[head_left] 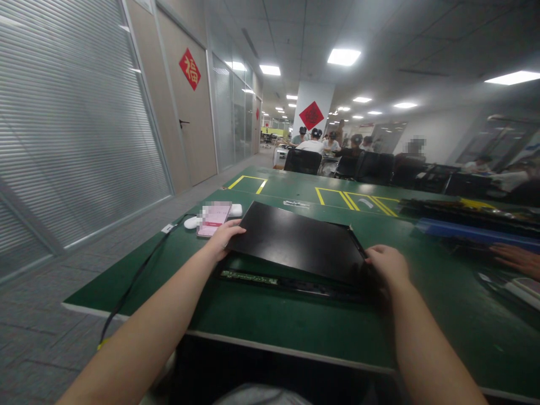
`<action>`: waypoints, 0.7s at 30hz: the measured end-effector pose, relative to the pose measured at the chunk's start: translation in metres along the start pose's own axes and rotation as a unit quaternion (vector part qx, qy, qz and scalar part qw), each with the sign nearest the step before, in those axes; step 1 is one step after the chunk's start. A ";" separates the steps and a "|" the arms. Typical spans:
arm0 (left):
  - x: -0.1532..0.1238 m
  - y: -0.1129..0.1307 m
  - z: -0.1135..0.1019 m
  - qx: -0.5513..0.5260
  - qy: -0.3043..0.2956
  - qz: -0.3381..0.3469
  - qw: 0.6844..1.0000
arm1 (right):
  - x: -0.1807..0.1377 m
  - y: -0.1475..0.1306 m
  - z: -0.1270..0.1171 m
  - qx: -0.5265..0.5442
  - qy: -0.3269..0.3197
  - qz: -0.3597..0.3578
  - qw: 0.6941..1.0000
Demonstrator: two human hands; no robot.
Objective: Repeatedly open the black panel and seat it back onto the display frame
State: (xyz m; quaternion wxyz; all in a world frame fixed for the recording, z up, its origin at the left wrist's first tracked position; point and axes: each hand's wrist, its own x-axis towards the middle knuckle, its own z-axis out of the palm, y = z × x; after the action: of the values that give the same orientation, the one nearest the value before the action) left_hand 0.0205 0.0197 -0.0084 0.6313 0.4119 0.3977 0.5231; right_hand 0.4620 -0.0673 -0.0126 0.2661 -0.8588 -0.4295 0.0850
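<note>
A thin black display panel (301, 239) is held tilted over the green table, its face dark and glossy. My left hand (226, 239) is closed on its left edge, thumb on top. At the right edge, my right hand (388, 264) grips the panel, with its fingertips partly hidden behind the edge. Below the near edge lies a long narrow strip with a green circuit board (248, 277); I cannot tell whether it is joined to the panel.
A phone (214, 219) and a white mouse-like object (190, 223) lie left, near a black cable (145, 261). Dark strips (447, 209) and a blue strip (476, 232) are at right, beside another person's hand (517, 257). Yellow tape (346, 199) marks the table (270, 323). Chairs and people are beyond.
</note>
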 end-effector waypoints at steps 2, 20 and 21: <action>0.000 0.001 0.000 -0.005 -0.010 -0.004 1.000 | -0.001 -0.001 -0.001 0.010 -0.008 0.006 1.000; 0.003 -0.004 0.000 0.016 0.017 0.017 1.000 | -0.003 -0.002 -0.004 0.025 -0.015 0.017 0.999; 0.002 -0.003 0.000 0.017 0.022 0.022 0.999 | -0.003 -0.002 -0.004 0.024 -0.015 0.018 0.999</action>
State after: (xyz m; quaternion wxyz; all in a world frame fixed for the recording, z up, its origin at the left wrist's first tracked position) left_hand 0.0223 0.0216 -0.0117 0.6038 0.4195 0.4113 0.5387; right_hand 0.4599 -0.0699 -0.0084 0.2789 -0.8582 -0.4157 0.1132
